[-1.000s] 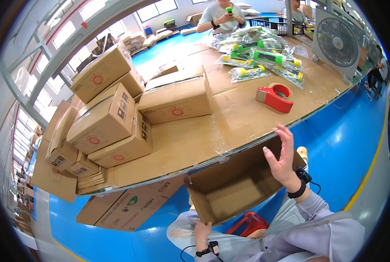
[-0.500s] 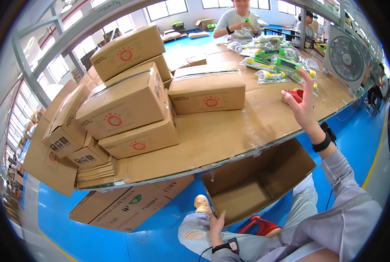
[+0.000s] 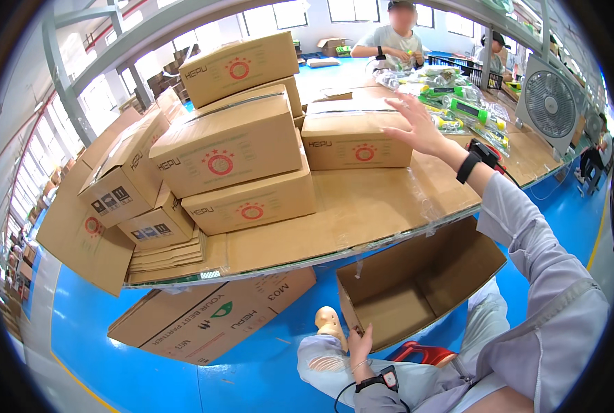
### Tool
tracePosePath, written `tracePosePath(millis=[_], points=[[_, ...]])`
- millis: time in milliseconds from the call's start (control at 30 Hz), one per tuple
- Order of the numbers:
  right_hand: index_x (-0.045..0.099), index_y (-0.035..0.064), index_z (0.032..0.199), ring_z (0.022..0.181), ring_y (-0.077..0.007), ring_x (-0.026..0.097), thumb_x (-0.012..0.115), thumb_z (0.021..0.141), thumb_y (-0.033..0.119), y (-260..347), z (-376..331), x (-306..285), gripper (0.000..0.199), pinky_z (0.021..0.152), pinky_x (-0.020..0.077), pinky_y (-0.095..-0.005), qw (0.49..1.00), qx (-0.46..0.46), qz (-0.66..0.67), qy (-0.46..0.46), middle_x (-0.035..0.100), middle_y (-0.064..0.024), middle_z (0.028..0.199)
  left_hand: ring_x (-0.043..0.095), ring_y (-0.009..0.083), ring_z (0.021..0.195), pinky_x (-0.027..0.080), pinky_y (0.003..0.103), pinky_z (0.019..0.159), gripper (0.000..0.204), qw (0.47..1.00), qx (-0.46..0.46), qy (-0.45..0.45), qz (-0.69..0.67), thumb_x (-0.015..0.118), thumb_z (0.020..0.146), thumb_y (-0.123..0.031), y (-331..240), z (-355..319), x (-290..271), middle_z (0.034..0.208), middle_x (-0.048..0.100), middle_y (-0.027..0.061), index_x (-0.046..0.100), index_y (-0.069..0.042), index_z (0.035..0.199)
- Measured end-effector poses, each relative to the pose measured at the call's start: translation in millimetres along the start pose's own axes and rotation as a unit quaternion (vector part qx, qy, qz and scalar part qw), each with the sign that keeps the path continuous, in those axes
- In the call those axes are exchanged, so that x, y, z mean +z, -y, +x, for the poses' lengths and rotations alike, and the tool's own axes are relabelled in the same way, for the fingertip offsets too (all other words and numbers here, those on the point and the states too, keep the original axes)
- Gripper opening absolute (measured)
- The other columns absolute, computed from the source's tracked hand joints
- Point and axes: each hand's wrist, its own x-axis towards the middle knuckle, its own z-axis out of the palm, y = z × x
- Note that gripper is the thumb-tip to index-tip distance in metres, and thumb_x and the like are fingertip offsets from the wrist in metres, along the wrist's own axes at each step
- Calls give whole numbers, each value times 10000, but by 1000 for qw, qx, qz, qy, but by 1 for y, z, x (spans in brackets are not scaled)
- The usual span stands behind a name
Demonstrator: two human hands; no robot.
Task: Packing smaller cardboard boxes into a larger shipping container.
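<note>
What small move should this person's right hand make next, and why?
Perhaps lower the right hand onto the closed cardboard carton: its fingers are spread and hold nothing, and they overlap that carton in view, though contact is unclear. The left hand grips the open cardboard carton at its edge, so the right seems free.

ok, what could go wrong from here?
Only the left hand grips the open box, at a near corner; it could tip or slip.

The right hand, fingers spread, is up near a carton on the table; a sweep might knock it.

Bumping the stack could shift its top carton.
</note>
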Motion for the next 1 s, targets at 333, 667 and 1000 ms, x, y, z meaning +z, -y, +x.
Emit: tracePosePath(millis=[333,667,1000], points=[[374,79,1409,1365,-418,250,327,888,679,-27,54,37,796,1120,183,-496,938,153,-10,312,350,-197,1448,613,314,1061,467,351,902,730,1000,-8,8,-19,671,803,-455,11,9,4,1154,615,235,483,67,1277],[312,111,1450,1418,-392,148,223,890,703,-3,85,63,820,1110,70,-609,920,180,-56,344,194,-206,1528,614,349,1035,478,383,884,682,999,-13,-17,-30,697,794,-401,11,8,8,1116,603,260,491,88,1223],[356,125,1434,1314,-444,331,229,918,656,-24,109,84,751,1097,247,-460,926,165,-38,337,407,-314,1367,610,285,1052,462,345,903,758,997,-21,-21,-65,711,769,-427,24,20,14,1142,616,221,475,81,1280]])
